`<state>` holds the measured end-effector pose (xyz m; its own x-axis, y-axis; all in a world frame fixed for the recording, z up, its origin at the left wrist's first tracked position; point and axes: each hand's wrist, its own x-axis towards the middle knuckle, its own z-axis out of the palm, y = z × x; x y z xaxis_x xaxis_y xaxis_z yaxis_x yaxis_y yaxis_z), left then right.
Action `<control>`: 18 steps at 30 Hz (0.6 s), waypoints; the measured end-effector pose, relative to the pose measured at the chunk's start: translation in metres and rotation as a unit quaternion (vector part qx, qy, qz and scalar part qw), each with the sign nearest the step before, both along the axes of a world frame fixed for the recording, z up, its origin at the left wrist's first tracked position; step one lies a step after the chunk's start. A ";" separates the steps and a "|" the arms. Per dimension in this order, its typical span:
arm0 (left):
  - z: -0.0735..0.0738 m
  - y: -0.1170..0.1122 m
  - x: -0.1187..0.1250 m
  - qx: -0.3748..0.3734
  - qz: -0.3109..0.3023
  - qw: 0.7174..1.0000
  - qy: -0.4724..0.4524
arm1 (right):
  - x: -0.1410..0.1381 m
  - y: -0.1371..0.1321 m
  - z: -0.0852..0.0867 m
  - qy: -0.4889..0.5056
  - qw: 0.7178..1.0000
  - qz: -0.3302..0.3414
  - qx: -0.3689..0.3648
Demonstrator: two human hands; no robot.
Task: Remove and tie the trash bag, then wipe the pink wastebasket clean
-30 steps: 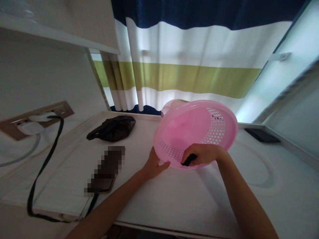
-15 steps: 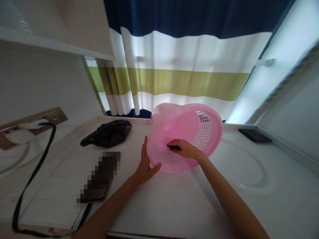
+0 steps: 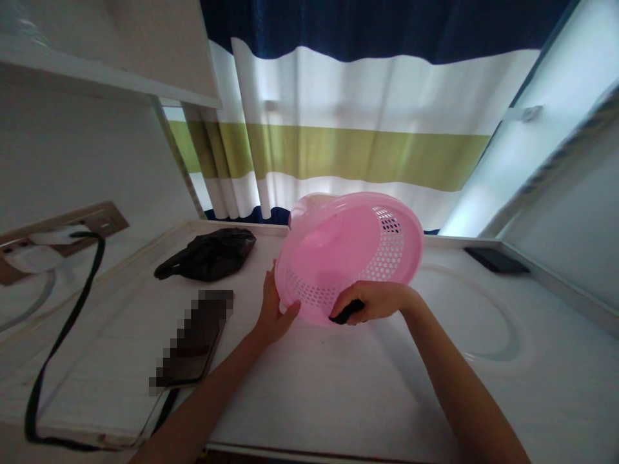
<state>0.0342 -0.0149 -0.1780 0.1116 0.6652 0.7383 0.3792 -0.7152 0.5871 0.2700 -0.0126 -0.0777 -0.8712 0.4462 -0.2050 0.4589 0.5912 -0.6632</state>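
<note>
A pink plastic basket (image 3: 341, 248) with a holed wall is tilted on the white tabletop, its mouth turned toward me. My left hand (image 3: 272, 317) grips the left side of its rim, thumb in front and the other fingers partly hidden behind. In my right hand (image 3: 380, 299) is a small black wad (image 3: 350, 312), perhaps cloth; the fingers are closed around it. That hand is at the lower front rim, with the black wad against or just in front of it; I cannot tell if they touch.
On the left lie a crumpled black plastic bag (image 3: 207, 254) and a blurred-out phone (image 3: 196, 345). A black cable (image 3: 65, 335) runs from the wall socket (image 3: 104, 222). A flat dark object (image 3: 497, 260) lies at the back right, near a whitish round outline (image 3: 512, 328). Striped curtains (image 3: 358, 154) hang behind.
My right hand has moved from inside the basket toward me, to its lower front rim, still holding the black wad. Basket and left hand have shifted slightly left.
</note>
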 end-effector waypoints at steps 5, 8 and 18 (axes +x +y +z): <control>-0.007 -0.004 0.002 -0.027 0.037 0.998 0.031 | 0.001 0.021 -0.021 0.063 0.969 -0.170 0.170; -0.017 -0.003 0.006 -0.036 0.072 0.994 0.069 | -0.003 0.034 -0.041 0.075 0.947 -0.217 0.226; -0.019 -0.006 0.022 -0.129 0.131 0.956 0.228 | -0.009 0.037 -0.050 0.061 0.955 -0.170 0.235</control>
<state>0.0566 -0.0209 -0.1974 0.1873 0.8676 0.4606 0.7837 -0.4147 0.4624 0.2612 0.0243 -0.1275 -0.6637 0.7257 0.1812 0.6144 0.6671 -0.4214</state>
